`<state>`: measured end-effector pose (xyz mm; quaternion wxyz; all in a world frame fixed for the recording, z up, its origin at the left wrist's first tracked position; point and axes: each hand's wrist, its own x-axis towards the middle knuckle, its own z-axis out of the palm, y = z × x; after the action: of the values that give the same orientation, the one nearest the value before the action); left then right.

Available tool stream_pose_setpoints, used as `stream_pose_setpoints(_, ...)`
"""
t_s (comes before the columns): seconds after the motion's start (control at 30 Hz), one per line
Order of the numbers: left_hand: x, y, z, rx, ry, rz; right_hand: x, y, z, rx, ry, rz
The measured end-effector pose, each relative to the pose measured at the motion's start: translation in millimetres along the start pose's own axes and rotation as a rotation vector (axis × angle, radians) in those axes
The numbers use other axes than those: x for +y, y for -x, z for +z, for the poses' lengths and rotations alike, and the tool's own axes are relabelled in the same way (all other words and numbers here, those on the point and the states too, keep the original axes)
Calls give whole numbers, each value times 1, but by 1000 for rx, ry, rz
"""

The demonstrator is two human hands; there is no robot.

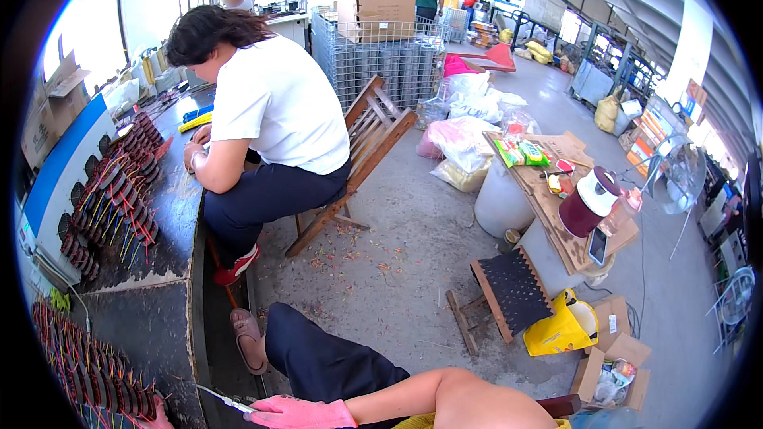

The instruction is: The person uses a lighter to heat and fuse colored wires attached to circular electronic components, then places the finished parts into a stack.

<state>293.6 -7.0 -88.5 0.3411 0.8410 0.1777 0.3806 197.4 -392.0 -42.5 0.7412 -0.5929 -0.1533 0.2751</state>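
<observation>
At the bottom edge my right hand (298, 413), in a pink glove, is closed on the end of a slim silver-white tool (226, 400). A thin pale tip or lead runs from the tool to the bench edge; which of the two I cannot tell. My left hand (158, 415), also in pink, shows only in part at the lower left, its fingers mostly hidden. It is beside a row of dark, rounded parts with red and yellow wires (87, 369), lined up on the worn black bench (143, 322). Whether it grips one is not visible.
More wired parts (119, 191) stand farther along the bench. A co-worker in a white shirt (278, 103) sits there on a wooden chair (362, 159). To my right are a stool (513, 294), a yellow bag (560, 326), an open carton (588, 373) and a low table (540, 183).
</observation>
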Motion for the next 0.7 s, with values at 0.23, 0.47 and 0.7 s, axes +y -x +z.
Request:
stream_pose_setpoints(0.23, -1, 5, 7, -61, 403, -22, -4, 1, 0, 3, -2, 2)
stream_pose_setpoints(0.47, 44, 37, -75, -386, 409, -395, -27, 15, -4, -49, -270, 112)
stream_pose_setpoints(0.7, 186, -28, -217, -407, 230, -67, -33, 2, -10, -51, -149, 140)
